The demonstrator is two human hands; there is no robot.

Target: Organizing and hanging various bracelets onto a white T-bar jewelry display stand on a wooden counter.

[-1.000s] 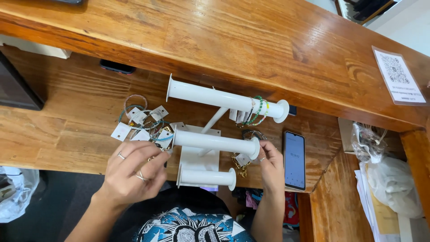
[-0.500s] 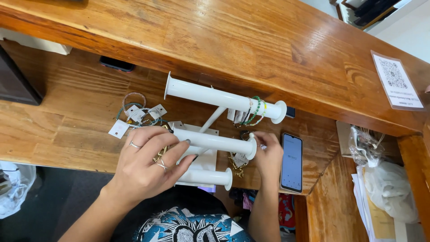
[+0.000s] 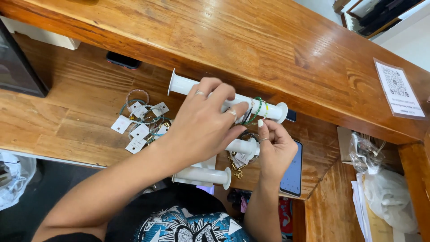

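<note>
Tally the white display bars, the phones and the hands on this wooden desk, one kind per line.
White display bars: 3, top, middle, bottom
Phones: 2, dark phone at the back, phone under the right hand
Hands: 2, left hand, right hand
Total: 7

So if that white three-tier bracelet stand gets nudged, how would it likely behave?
The white bracelet stand looks like light plastic, so it would probably slide easily on the wooden desk. Its top bar sits high, so it may tip. The left hand rests on it.
</note>
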